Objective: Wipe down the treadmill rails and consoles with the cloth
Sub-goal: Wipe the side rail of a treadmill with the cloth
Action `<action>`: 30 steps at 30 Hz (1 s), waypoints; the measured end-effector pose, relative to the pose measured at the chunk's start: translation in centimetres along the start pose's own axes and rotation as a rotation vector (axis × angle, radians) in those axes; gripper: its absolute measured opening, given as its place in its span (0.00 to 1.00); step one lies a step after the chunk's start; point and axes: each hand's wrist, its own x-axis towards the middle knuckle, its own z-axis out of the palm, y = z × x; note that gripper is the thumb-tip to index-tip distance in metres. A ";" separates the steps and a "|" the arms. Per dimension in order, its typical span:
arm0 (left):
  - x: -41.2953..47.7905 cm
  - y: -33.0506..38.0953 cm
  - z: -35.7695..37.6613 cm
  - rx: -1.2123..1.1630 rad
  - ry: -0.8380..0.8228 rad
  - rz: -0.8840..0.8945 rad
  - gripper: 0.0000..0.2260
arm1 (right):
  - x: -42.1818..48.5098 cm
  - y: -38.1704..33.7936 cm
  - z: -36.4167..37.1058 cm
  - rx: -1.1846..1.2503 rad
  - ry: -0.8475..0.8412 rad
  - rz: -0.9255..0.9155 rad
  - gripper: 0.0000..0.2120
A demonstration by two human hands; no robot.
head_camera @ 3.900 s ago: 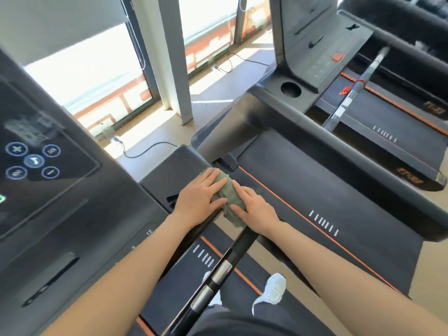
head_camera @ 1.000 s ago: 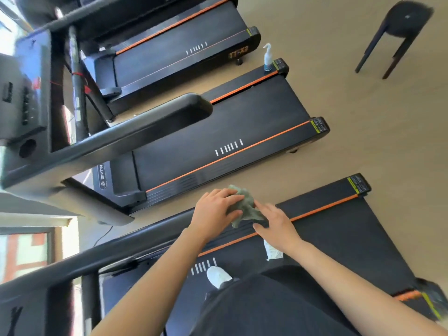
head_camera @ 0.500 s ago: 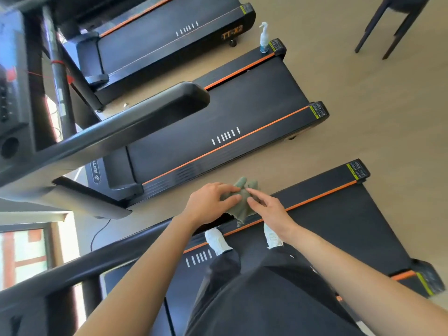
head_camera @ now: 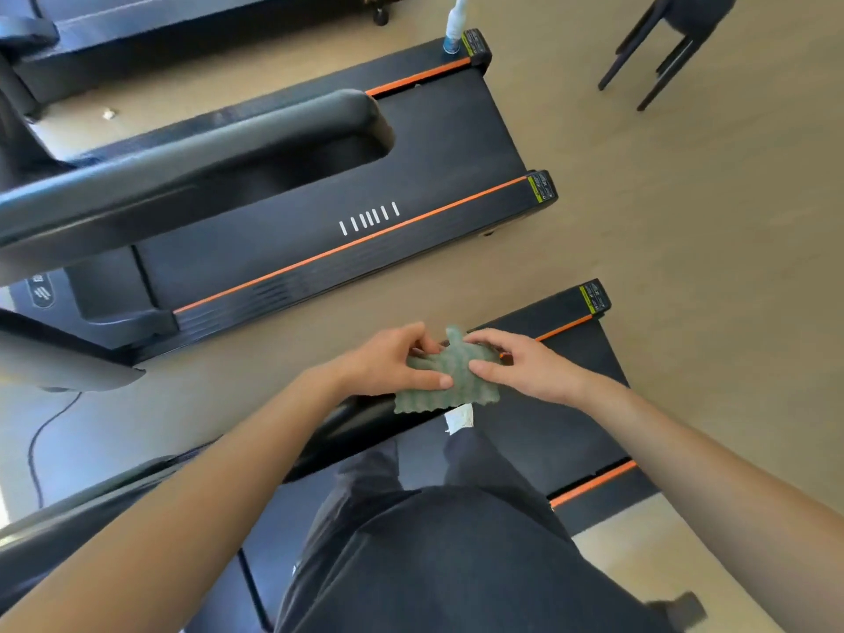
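a green ribbed cloth (head_camera: 456, 392) is held between both hands, just above the near end of a dark handrail (head_camera: 347, 422) that runs away below the left forearm. the left hand (head_camera: 388, 363) is curled on the cloth's left edge, with the thumb laid across its front and the fingers tucked behind the top. the right hand (head_camera: 525, 367) pinches the right edge between thumb and forefinger, the other fingers loosely bent. the cloth is partly spread; its lower edge hangs free, and a white tag (head_camera: 459, 420) dangles beneath it. under the right hand the black treadmill belt (head_camera: 561, 418) is seen, its orange-striped side edge just past the fingertips. beyond both hands a narrow strip of tan floor (head_camera: 228, 367) separates this belt from a neighbouring treadmill (head_camera: 297, 249), whose thick rail (head_camera: 205, 139) reaches out further off to the left. a spray bottle (head_camera: 454, 25) stands on that machine's far rear corner. right of the right hand a wide stretch of floor is found, with a dark stool (head_camera: 676, 34) well off. a cable (head_camera: 41, 440) lies on the floor left of the left forearm.
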 end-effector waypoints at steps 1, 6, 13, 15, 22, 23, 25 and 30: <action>-0.5 -0.5 -0.3 0.000 -0.024 0.004 0.23 | 0.2 -0.6 -0.2 -0.051 -0.023 0.006 0.28; -3.0 -2.7 -1.0 0.018 -0.094 0.020 0.19 | 1.5 -4.5 -0.6 -0.322 -0.163 0.036 0.26; -7.6 -7.9 -2.9 -0.108 -0.121 -0.019 0.25 | 4.6 -10.9 2.2 -0.553 -0.418 0.066 0.27; -9.1 -9.3 -3.4 -0.126 -0.113 -0.028 0.25 | 5.7 -12.3 3.6 -0.581 -0.462 0.056 0.28; -14.8 -13.3 -4.9 -0.116 -0.116 -0.043 0.21 | 7.5 -15.0 8.6 -0.712 -0.529 -0.008 0.30; -15.8 -13.8 -5.2 -0.110 -0.115 -0.045 0.21 | 7.6 -15.6 9.4 -0.720 -0.541 -0.021 0.31; -17.5 -14.8 -5.7 -0.108 -0.110 -0.050 0.22 | 7.8 -16.7 10.8 -0.669 -0.580 -0.034 0.32; -21.4 -17.3 -6.6 -0.108 -0.082 -0.120 0.23 | 8.8 -19.0 14.5 -0.586 -0.632 -0.127 0.30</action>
